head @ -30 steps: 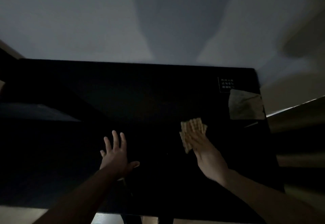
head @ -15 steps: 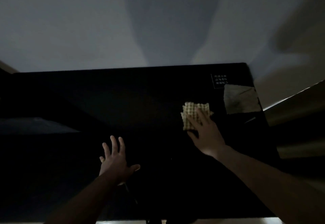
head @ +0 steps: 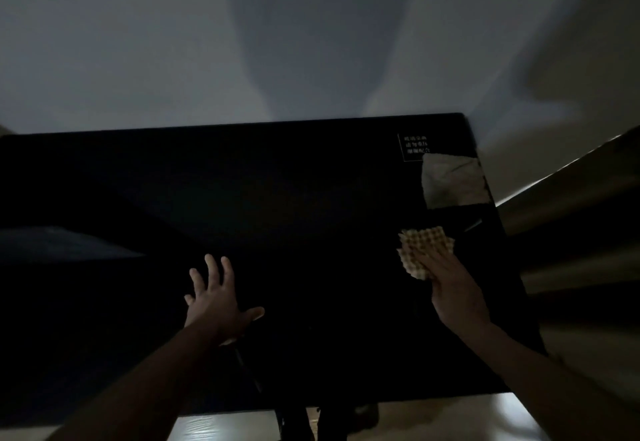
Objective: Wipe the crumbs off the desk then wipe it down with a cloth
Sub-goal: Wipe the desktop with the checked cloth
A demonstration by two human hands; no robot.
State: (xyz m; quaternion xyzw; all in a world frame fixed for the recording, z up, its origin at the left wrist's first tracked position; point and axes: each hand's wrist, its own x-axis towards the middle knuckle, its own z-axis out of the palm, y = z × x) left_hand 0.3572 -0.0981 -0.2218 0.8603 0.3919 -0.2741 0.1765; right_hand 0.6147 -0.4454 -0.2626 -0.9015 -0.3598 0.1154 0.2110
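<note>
The black desk point(head: 294, 198) fills the middle of the dim head view. A yellow checkered cloth point(head: 420, 243) lies flat on its right side. My right hand point(head: 453, 288) presses down on the cloth with straight fingers, covering its near half. My left hand point(head: 216, 297) rests flat on the desk near the front centre, fingers spread. No crumbs can be made out in the dark.
A pale folded cloth or paper point(head: 453, 179) lies at the desk's far right corner, beside a small white printed label point(head: 414, 146). The wall stands behind the desk. Light floor shows below the front edge, with a dark desk leg point(head: 301, 423).
My right hand has slid the checkered cloth to the right and back toward me, closer to the desk's right edge. My left hand has stayed flat in place.
</note>
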